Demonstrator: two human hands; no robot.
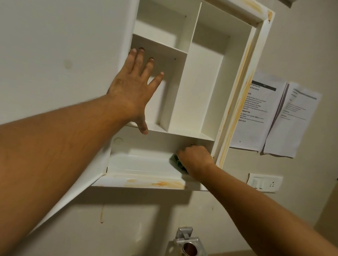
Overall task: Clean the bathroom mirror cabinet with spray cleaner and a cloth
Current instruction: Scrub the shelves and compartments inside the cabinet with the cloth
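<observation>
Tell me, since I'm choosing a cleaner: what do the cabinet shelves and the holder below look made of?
Cabinet shelves: likely white moulded plastic or laminate, smooth with a slight sheen, orange-stained along the frame. Holder: seemingly brushed or satin metal, silvery-grey with reflective edges.

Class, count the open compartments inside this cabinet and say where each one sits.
4. An upper-left compartment, a lower-left one behind the left hand, a tall right one, and a wide bottom one where the right hand presses a green cloth. None appear hidden.
</observation>
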